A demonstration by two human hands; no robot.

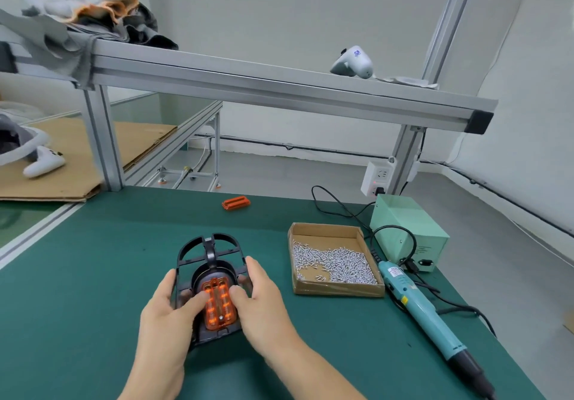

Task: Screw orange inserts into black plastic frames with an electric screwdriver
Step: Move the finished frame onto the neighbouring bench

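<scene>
A black plastic frame point(208, 257) lies on the green mat in front of me. An orange insert point(218, 304) sits in its near end, with a silver screw showing near its lower middle. My left hand point(169, 309) grips the frame's left side, its thumb pressing on the insert. My right hand point(261, 300) grips the right side, its thumb on the insert too. A second orange insert point(236, 203) lies alone farther back on the mat. The teal electric screwdriver point(419, 309) lies on the mat at the right, untouched.
A shallow cardboard box point(323, 232) of several silver screws sits right of the frame. Behind it stands a pale green power unit point(407, 229) with black cables. An aluminium shelf beam point(279, 89) crosses overhead. Cardboard sheets point(62, 163) lie on the bench at left.
</scene>
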